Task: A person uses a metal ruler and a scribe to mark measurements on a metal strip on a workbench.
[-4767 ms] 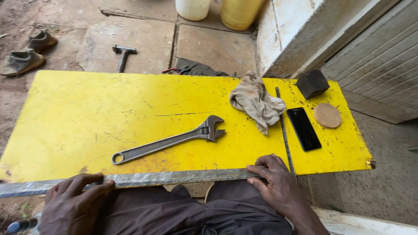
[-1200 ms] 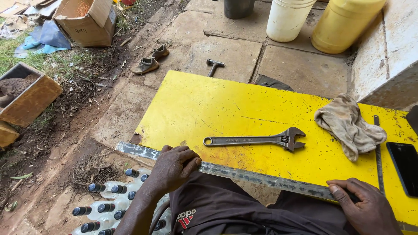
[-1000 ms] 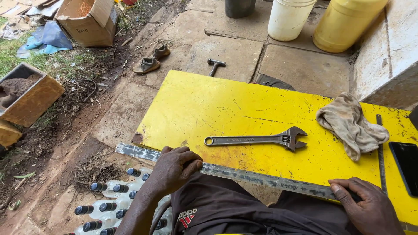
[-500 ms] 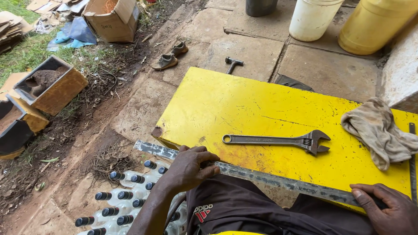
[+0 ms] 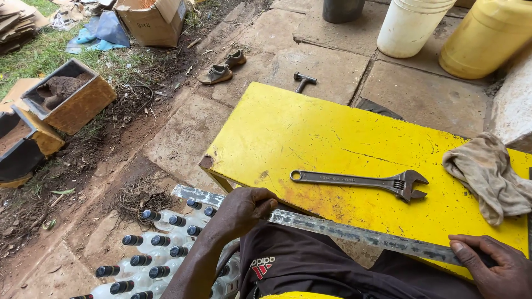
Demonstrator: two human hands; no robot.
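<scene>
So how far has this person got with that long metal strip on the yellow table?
Done: little shows as finished; the metal strip lies along the near edge of the yellow table. In hand: the left hand grips it near one end, the right hand presses near the other. Left: the adjustable wrench and rag lie untouched on the table.

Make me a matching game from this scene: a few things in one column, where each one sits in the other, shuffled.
Things:
1. wrench
2. rag
3. hammer
4. metal bar

Places:
A. on the stone paving beyond the yellow table
B. along the table's near edge, under both hands
C. at the table's right end
D. flat in the middle of the table

Pairs: 1-D, 2-C, 3-A, 4-B. The left hand and right hand rest on the bar.
</scene>
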